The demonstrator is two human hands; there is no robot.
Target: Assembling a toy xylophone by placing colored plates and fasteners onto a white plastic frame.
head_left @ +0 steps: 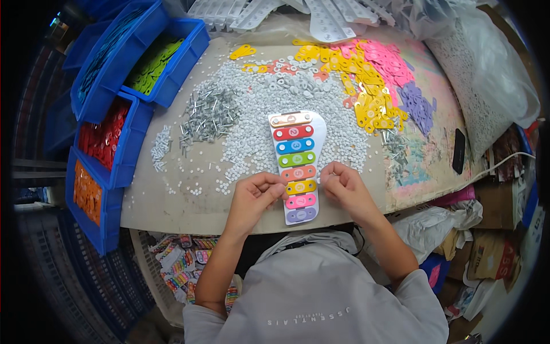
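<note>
A white toy xylophone (pixel 319 129) lies on the table in front of me, with a column of coloured bars across it. White caps show on the ends of the upper bars; the yellow bar (pixel 301 187), pink bar (pixel 301 201) and purple bar (pixel 301 215) have small dark spots at their ends. My left hand (pixel 255 198) is closed in a pinch against the left end of the yellow bar. Just right of the coral bar (pixel 298 173), my right hand (pixel 345 188) is also pinched, its fingertips hiding anything between them.
Small white caps (pixel 252 126) are spread behind the xylophone, beside a heap of metal pins (pixel 209 112). Loose yellow bars (pixel 372 103), pink bars (pixel 387 60) and purple bars (pixel 416 106) lie at right. Blue bins (pixel 123 166) line the left; a black phone-like object (pixel 459 151) lies right.
</note>
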